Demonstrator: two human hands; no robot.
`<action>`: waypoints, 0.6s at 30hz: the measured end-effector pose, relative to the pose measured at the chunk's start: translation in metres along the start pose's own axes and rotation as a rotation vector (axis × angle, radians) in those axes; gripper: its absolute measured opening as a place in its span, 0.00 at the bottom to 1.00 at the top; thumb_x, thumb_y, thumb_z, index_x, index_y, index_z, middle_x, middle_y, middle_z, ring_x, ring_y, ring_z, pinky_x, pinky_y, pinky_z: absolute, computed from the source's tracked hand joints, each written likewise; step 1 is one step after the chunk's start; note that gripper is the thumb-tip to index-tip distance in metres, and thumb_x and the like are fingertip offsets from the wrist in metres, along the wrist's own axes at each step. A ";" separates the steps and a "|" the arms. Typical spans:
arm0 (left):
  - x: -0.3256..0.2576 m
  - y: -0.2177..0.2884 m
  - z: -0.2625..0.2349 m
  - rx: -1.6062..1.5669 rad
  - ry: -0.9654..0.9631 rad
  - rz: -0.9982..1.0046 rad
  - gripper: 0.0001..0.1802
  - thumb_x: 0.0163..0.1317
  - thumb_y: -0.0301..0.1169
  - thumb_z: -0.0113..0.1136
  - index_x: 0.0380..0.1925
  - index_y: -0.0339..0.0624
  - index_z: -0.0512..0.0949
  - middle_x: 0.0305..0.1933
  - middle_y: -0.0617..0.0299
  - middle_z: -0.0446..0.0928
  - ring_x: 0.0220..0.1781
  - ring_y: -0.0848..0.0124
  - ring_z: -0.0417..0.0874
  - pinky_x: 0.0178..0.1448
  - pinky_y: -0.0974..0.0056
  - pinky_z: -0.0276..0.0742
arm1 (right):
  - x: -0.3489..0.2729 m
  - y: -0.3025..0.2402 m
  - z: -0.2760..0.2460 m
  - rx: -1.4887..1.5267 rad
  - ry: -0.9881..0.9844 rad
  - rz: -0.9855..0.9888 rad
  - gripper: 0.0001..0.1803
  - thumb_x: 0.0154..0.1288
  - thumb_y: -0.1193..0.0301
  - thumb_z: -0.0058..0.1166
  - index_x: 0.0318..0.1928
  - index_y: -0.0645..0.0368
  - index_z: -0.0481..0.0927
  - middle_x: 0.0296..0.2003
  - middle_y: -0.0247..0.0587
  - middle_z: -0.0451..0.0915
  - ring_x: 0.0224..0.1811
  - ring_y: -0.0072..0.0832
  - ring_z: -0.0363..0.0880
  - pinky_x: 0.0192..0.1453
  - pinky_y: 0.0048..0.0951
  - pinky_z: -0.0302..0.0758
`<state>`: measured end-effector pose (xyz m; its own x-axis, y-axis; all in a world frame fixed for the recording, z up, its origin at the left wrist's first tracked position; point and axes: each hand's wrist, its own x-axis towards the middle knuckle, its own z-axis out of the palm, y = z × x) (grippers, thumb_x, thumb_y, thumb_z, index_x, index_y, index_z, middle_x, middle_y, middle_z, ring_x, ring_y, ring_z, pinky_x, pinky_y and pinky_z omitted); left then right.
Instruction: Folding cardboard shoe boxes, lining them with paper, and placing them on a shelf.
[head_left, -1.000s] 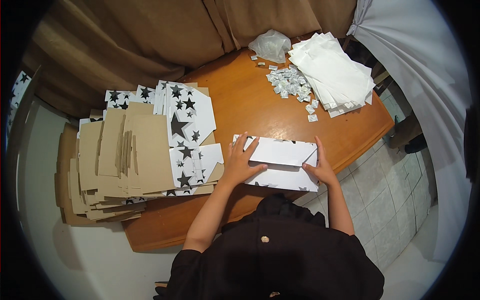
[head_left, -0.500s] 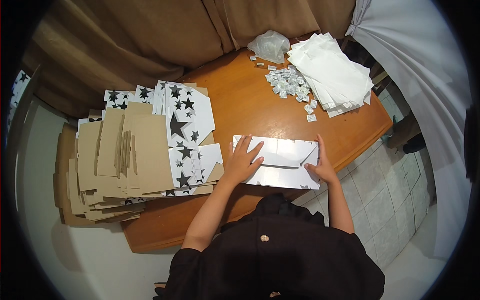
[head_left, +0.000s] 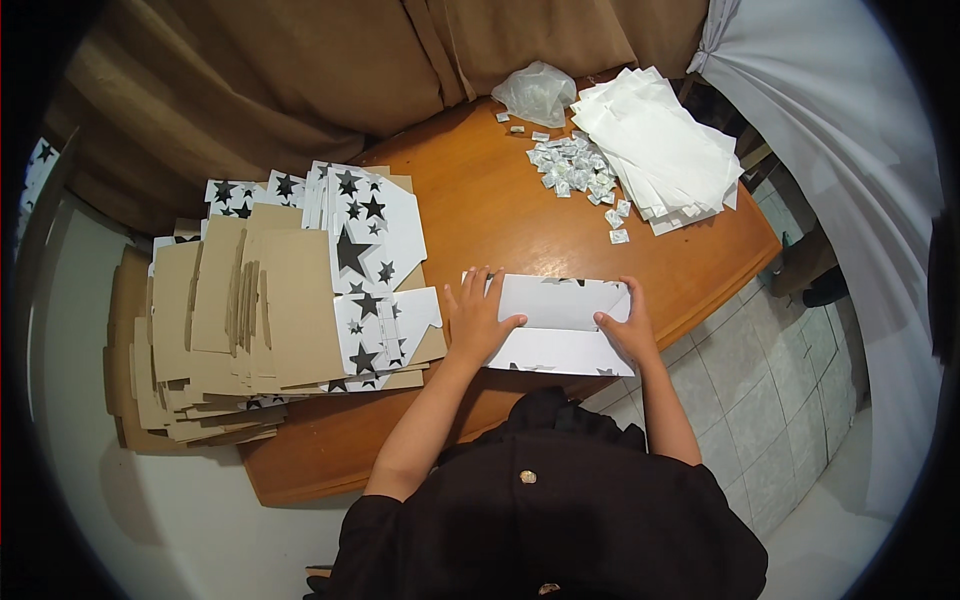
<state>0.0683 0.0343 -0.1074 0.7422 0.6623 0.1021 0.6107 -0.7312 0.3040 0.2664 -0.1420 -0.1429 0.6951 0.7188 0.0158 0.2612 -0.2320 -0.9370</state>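
In front of me, near the table's front edge, lies a white cardboard box (head_left: 558,345) printed with black stars. A crease or flap edge runs across it from side to side. My left hand (head_left: 479,322) rests over its left end, fingers stretched toward the far edge and thumb pointing inward. At the right end my right hand (head_left: 630,325) grips the box, thumb on the upper face and fingers round the far right corner. Part of each end is hidden under the hands.
Stacked flat cardboard pieces (head_left: 300,290), brown and white with black stars, fill the table's left side. Small silvery packets (head_left: 570,163) lie scattered at the back, beside a clear plastic bag (head_left: 536,92). White paper sheets (head_left: 655,145) are piled at the back right of the wooden table (head_left: 470,200).
The box's upper face looks different: the slanted flap corner at the right no longer shows, and stars now appear along the far edge. My right hand has shifted slightly left and curled round the corner.
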 end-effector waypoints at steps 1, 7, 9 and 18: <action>0.000 0.002 0.000 0.029 0.005 0.003 0.46 0.46 0.53 0.65 0.64 0.46 0.62 0.66 0.52 0.59 0.71 0.56 0.53 0.68 0.35 0.40 | 0.000 -0.002 0.000 0.001 -0.004 -0.002 0.40 0.46 0.71 0.65 0.61 0.58 0.60 0.56 0.53 0.65 0.60 0.42 0.64 0.63 0.35 0.62; 0.000 -0.011 -0.017 -0.088 0.041 -0.029 0.39 0.53 0.51 0.61 0.62 0.46 0.64 0.66 0.50 0.60 0.69 0.55 0.58 0.67 0.35 0.44 | 0.000 -0.003 -0.006 0.161 0.058 -0.025 0.35 0.55 0.67 0.60 0.61 0.59 0.59 0.57 0.49 0.64 0.59 0.39 0.65 0.62 0.34 0.63; -0.001 -0.034 -0.015 -0.189 0.127 -0.081 0.36 0.56 0.51 0.57 0.61 0.47 0.64 0.65 0.49 0.61 0.68 0.55 0.59 0.66 0.36 0.46 | 0.001 -0.010 -0.011 0.384 0.254 0.242 0.33 0.64 0.51 0.48 0.62 0.60 0.61 0.51 0.46 0.69 0.55 0.34 0.66 0.60 0.29 0.61; -0.002 -0.103 0.002 -0.575 -0.421 -0.605 0.45 0.64 0.63 0.23 0.40 0.32 0.78 0.43 0.39 0.78 0.51 0.47 0.76 0.59 0.55 0.65 | 0.019 -0.008 -0.042 -0.058 -0.248 0.478 0.45 0.65 0.35 0.23 0.50 0.67 0.76 0.43 0.51 0.79 0.45 0.37 0.75 0.45 0.34 0.72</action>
<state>0.0045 0.1081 -0.1404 0.4499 0.7082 -0.5440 0.7792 -0.0136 0.6267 0.3053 -0.1543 -0.1208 0.5683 0.6556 -0.4972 -0.0041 -0.6020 -0.7985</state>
